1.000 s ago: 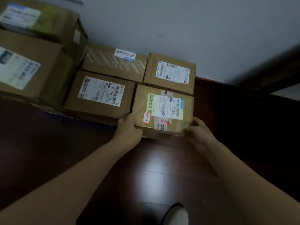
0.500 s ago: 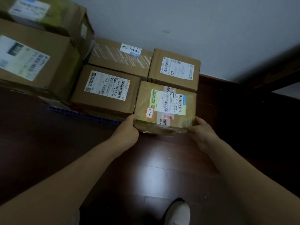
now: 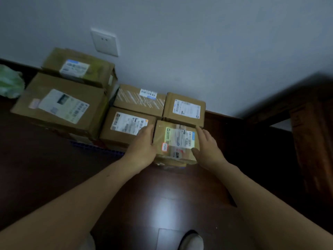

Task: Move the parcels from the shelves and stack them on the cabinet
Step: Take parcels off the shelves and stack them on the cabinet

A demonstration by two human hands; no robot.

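A small brown parcel [image 3: 178,139] with a yellow-green label and a red-edged sticker lies on the dark wooden surface [image 3: 54,168], at the front right of a group of parcels. My left hand [image 3: 142,148] presses flat against its left side, fingers straight. Along its right edge lies my right hand [image 3: 207,148], fingers extended and thumb on the top near the front. The parcel touches a labelled box [image 3: 128,123] on its left and a smaller box [image 3: 185,109] behind it.
A flat taped box [image 3: 140,100] lies at the back by the wall. Two larger boxes [image 3: 59,107] [image 3: 77,69] stand to the left, with a green bag [image 3: 9,82] beyond them. Dark wooden furniture [image 3: 310,132] rises at the right. A wall socket [image 3: 104,42] is above.
The small parcel has slid back against the other boxes. Both hands moved from its front corners up along its sides, fingers straightening. The view has tilted up and pulled back.
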